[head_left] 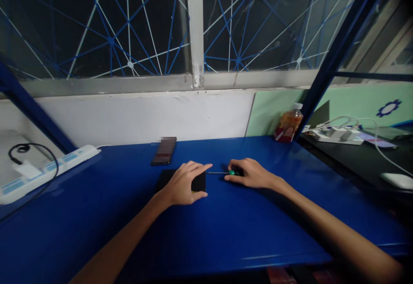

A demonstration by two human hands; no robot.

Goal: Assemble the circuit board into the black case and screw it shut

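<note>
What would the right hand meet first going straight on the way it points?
Probably the black object: the right hand points left along its screwdriver toward the object's right edge. The left hand is also close; depth is unclear.

I have one feed here, worn on the person's head, facing forward and down over the desk (232, 232) toward the window (195, 26). It sits close: the left grip (187, 183) and right grip (248, 173) fall near mid-frame, their forearms (318, 217) running in from below, while the window spans the top of my wide view.
</note>
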